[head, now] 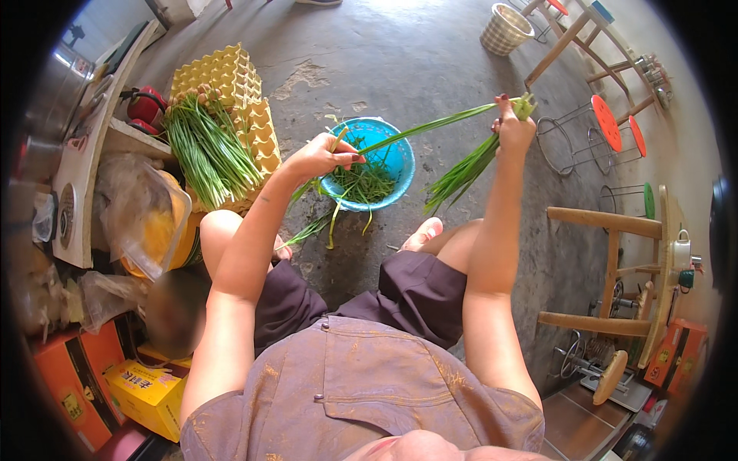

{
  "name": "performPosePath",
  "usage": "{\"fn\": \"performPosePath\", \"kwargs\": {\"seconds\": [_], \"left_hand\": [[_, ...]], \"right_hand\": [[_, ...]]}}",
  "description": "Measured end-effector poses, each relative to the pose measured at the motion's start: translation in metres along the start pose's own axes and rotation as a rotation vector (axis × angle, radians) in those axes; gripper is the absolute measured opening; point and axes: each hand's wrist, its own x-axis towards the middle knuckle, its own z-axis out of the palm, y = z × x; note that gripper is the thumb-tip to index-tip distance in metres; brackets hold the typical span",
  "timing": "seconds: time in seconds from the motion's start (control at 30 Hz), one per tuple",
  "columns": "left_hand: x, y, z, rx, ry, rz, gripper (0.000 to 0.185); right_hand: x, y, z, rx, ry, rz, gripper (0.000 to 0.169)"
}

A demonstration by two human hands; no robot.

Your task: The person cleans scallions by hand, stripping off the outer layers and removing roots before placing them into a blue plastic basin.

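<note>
My right hand (513,129) is raised at the right, closed around the pale base of a bunch of garlic chives (466,172). The leaf tips of that bunch hang down to the left. A few long leaves (429,124) stretch from it across to my left hand (323,154), which pinches their far end and a yellowish strand. Below and beside my left hand stands a blue plastic basin (407,167) holding loose green scraps (369,183). Some yellowed leaves droop over its near rim. A pile of chives (213,155) lies at the left on stacked egg trays (216,72).
Loose leaves (311,230) lie on the concrete floor near my foot. Plastic-bagged goods (144,213) and a low shelf (95,167) crowd the left. On the right are round-topped stools (606,124), a wooden stool (605,222) and, farther back, a woven basket (506,34).
</note>
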Motion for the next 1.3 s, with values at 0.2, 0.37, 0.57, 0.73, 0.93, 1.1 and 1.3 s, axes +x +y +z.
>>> {"fn": "performPosePath", "kwargs": {"seconds": [0.2,0.37,0.57,0.73,0.93,1.1,1.3], "left_hand": [[-0.002,0.003,0.001,0.022,0.019,-0.036,0.022],[0.003,-0.004,0.005,0.115,0.103,0.001,0.02],[0.025,-0.032,0.011,-0.398,0.439,0.085,0.021],[0.03,-0.046,-0.013,-0.593,0.502,0.059,0.018],[0.031,-0.026,0.003,-0.413,0.575,0.063,0.014],[0.043,-0.016,0.016,-0.303,0.489,0.123,0.02],[0.038,-0.011,0.035,-0.208,0.249,0.135,0.024]], "right_hand": [[0.011,0.009,-0.025,0.048,0.069,0.017,0.022],[0.014,0.01,-0.036,0.063,0.117,-0.004,0.022],[0.002,0.003,-0.028,0.206,0.151,-0.048,0.018],[0.017,-0.003,-0.054,0.34,0.181,-0.17,0.016],[-0.022,-0.014,-0.016,-0.072,-0.252,-0.272,0.015],[-0.075,0.002,0.038,-0.453,-0.504,-0.407,0.018],[-0.116,0.026,0.094,-0.181,-0.77,-0.141,0.02]]}}
